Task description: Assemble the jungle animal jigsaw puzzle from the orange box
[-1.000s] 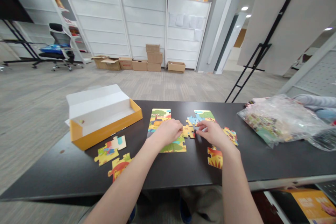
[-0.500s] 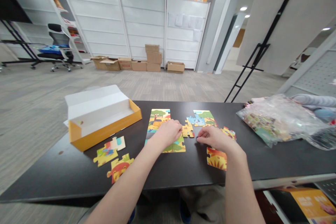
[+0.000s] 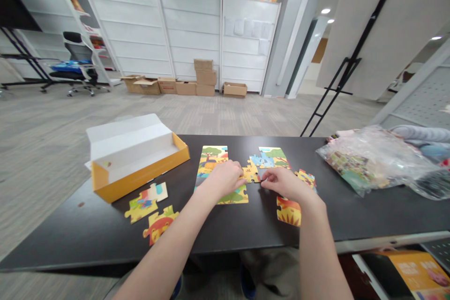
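Observation:
My left hand [image 3: 228, 176] rests over a joined puzzle section [image 3: 211, 152] with a tree, its curled fingers closed at the left edge of a yellow puzzle piece [image 3: 250, 172]. At that piece's right edge, the thumb and fingers of my right hand [image 3: 283, 182] are drawn together, their tips partly hidden. The yellow piece adjoins a section with a blue animal [image 3: 262, 160] and a tree. Under and beside my right hand lie a red-and-yellow piece [image 3: 288, 211] and another patterned piece [image 3: 305, 178], both partly covered.
Loose puzzle pieces [image 3: 142, 205] and a red-animal piece [image 3: 160, 226] lie on the left of the black table [image 3: 225, 234]. An opened yellow box [image 3: 140, 173] stands behind them. Clear plastic bags [image 3: 379, 159] sit at the right. An easel and cardboard boxes stand beyond.
My right hand has moved slightly left, bringing its fingertips to the yellow piece's right edge. My left hand has shifted very little, its fingers still at that piece's left side.

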Demonstrator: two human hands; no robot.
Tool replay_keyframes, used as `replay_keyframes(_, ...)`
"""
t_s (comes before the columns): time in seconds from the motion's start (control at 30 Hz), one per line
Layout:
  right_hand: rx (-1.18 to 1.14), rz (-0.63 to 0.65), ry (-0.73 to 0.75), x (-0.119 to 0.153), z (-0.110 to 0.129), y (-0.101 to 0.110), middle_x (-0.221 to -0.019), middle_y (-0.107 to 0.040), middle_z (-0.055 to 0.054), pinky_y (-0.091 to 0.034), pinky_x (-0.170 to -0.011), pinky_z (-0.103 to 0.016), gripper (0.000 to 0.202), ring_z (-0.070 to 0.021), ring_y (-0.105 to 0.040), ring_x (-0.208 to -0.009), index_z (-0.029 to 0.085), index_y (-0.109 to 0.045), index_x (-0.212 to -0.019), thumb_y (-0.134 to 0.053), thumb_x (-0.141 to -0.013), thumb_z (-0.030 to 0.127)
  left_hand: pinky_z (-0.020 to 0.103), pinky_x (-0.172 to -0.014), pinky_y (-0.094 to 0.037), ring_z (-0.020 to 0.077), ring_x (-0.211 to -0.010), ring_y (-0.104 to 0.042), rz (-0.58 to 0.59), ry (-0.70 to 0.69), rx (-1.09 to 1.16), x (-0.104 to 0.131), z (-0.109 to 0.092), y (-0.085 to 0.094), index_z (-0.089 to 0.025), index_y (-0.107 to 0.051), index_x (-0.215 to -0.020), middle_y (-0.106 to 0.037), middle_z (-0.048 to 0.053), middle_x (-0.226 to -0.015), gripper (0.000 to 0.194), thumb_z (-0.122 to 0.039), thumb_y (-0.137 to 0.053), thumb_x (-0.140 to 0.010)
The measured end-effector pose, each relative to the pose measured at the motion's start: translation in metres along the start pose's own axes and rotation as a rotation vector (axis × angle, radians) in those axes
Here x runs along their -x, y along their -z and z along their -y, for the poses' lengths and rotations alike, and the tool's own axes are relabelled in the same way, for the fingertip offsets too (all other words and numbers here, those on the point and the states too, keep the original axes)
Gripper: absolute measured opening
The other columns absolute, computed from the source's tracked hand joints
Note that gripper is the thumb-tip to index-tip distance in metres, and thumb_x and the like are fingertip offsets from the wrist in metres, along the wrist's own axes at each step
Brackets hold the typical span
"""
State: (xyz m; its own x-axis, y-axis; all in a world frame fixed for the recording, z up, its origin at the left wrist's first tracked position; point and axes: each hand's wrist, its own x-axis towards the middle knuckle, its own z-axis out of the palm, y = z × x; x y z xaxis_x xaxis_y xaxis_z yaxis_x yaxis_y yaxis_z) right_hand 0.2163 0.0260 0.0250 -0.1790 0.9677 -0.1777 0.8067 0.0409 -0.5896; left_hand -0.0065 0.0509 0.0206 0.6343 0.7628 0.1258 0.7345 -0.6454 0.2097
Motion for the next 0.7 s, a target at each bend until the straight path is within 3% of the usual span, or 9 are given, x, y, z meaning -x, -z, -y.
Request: replay_keyframes(0.7, -0.038, 0.023, 0.033, -0.004, -0.006, -0.003, -0.078, -0.075, -0.004, -0.049, -0.066, -0.026, 0.005, -0.018, -0.068, -0.074, 0.017, -0.072, -0.082, -0.069, -0.082, 0.021, 0.034, -0.083, -0.052, 0.0264, -0.102, -0.067, 0.083, -0.003, -0.024, 0.005, -0.005, 0.013, -0.017, -0.077, -0.096, -0.071, 0.011, -0.112, 0.029, -0.038, -0.057, -0.095)
